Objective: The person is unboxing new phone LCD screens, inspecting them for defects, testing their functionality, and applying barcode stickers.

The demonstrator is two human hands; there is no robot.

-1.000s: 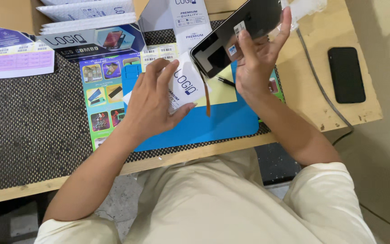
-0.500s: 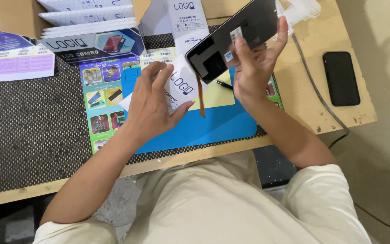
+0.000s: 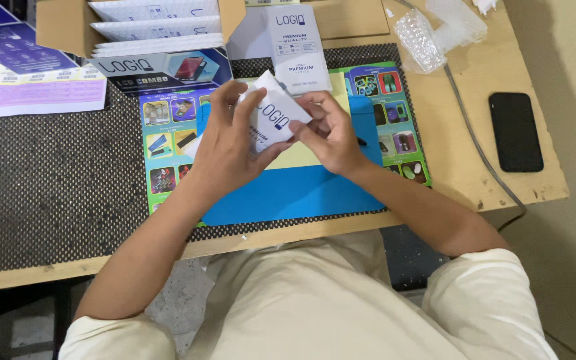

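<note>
Gripping from both sides, a small white packet (image 3: 276,120) is held between left hand (image 3: 229,143) and right hand (image 3: 331,133), above the blue mat (image 3: 295,193); black phone (image 3: 515,131) lies well right of the right hand.

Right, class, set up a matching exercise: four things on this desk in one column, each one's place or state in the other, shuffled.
1. small white box
2. black phone
3. bubble wrap
4. cardboard carton

a. far edge of the desk, crumpled
b. lying flat at the right, alone
c. held in both hands
d. open, with white sleeves inside

Pairs: 1-c, 2-b, 3-a, 4-d
</note>
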